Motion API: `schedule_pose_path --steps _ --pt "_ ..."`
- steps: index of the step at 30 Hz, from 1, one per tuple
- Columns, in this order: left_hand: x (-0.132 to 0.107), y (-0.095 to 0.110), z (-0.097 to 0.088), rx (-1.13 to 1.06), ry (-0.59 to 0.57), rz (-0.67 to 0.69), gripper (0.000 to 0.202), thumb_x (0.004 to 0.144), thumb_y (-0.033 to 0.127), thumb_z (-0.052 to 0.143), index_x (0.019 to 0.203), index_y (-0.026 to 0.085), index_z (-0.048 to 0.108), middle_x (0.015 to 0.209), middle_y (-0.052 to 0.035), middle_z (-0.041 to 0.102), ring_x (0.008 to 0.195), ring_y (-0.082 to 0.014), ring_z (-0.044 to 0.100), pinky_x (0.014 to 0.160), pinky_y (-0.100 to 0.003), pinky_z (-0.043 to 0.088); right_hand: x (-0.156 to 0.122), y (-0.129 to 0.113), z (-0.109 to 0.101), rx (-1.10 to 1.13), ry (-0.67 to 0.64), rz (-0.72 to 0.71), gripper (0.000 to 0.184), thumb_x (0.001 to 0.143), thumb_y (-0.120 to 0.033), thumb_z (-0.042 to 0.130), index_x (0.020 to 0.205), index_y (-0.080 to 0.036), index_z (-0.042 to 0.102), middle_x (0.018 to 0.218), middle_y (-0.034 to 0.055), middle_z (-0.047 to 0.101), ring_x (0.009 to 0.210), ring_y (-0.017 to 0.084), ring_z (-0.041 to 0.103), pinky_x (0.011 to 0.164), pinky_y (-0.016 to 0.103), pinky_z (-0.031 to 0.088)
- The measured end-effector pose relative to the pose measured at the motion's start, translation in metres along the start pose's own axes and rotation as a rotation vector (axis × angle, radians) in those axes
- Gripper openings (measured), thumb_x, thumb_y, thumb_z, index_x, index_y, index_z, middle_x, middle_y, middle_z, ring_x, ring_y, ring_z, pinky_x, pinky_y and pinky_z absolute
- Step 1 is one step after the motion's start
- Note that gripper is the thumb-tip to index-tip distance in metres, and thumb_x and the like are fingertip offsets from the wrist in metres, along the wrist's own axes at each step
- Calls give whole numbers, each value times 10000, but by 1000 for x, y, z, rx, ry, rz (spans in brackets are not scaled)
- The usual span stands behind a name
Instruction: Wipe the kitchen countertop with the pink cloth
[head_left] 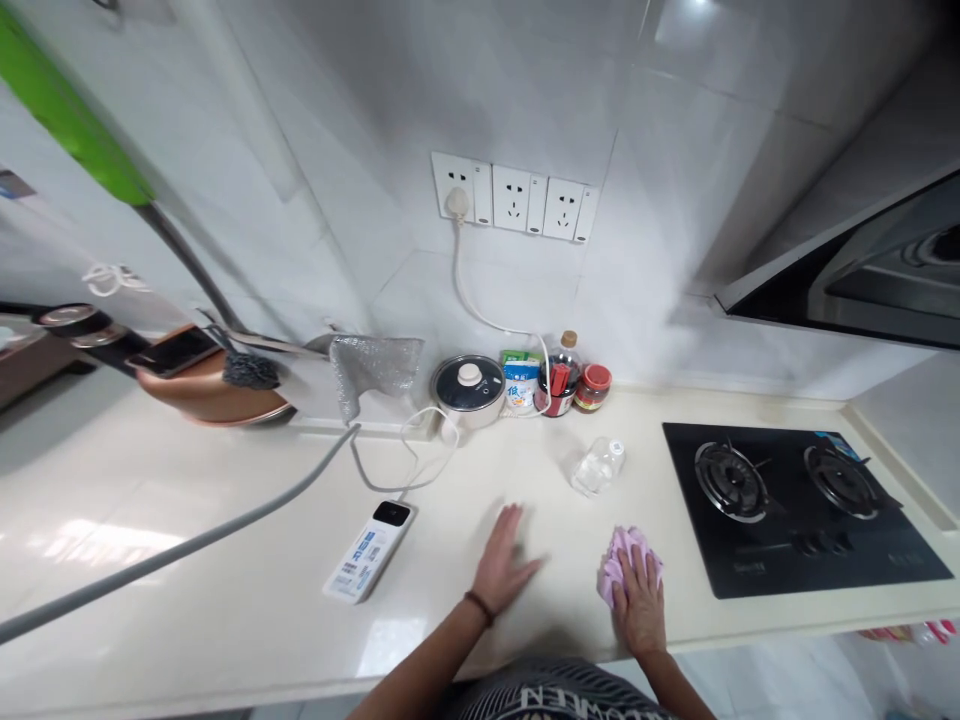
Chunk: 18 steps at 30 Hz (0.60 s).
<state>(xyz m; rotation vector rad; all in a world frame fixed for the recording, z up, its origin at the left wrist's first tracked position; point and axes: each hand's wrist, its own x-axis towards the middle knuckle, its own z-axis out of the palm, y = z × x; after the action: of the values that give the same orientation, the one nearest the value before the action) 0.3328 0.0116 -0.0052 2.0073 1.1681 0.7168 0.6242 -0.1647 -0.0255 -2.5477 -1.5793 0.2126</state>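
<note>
One cloth (616,550) lies left of the stove (786,500) beneath my right hand (642,608), its fingers nearly straight, grip unclear. My left hand (502,570), fingers spread and empty, is farther left. Wiping seems underway; how much counter (442,550) is done or left, I can't tell.

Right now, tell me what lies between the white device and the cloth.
In the head view, the left hand lies between the white device and the cloth, with bare counter on either side of it.
</note>
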Motion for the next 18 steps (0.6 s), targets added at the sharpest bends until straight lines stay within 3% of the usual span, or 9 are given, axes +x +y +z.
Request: schedule_pose_path --steps 2,5,8,10,13,15,18 --pt "61 33 24 -174 -82 -34 1087 754 458 853 1671 239 313 1725 -185 353 1610 -376 306 1308 -599 288 3 2 5 15 10 -8 625 1055 -479 263 1600 -293 508 1728 69 392 1625 377 271 1247 659 325" --pt "142 69 43 -352 -200 -39 1308 574 404 972 1679 249 289 1753 -185 279 1642 -386 204 1334 -588 190 6 10 14 38 42 -50 633 1054 -522 269 1585 -298 531 1719 74 407 1614 393 291 1230 667 356" --pt "193 83 53 -450 -311 -61 1406 353 338 1030 1613 246 413 1712 -200 349 1625 -444 211 1317 -613 200 8 19 22 45 95 -100 621 1056 -544 287 1596 -333 510 1713 67 416 1614 400 283 1218 691 369" --pt "206 84 61 -500 -324 -91 1349 276 307 1033 1523 238 519 1634 -204 456 1558 -466 346 1283 -619 269 8 23 24 44 111 -118 612 1059 -538 284 1605 -354 490 1706 64 427 1610 404 291 1208 706 378" --pt "198 83 73 -540 -282 -112 1185 344 335 1021 1435 227 572 1462 -178 605 1372 -419 567 1197 -602 396 8 24 26 40 119 -125 604 1062 -530 279 1613 -375 470 1698 53 440 1605 405 299 1194 714 396" --pt "182 84 79 -549 -252 -111 1120 415 360 1004 1438 250 560 1413 -151 633 1320 -383 604 1161 -580 436 7 24 26 41 131 -124 603 1059 -537 290 1620 -386 452 1698 43 442 1606 405 293 1189 715 401" --pt "156 90 82 -527 -224 -77 1104 368 330 1009 1394 260 608 1401 -141 633 1344 -391 572 1178 -563 425 6 23 25 45 143 -119 601 1056 -535 291 1619 -396 451 1695 40 448 1612 398 281 1193 722 388"
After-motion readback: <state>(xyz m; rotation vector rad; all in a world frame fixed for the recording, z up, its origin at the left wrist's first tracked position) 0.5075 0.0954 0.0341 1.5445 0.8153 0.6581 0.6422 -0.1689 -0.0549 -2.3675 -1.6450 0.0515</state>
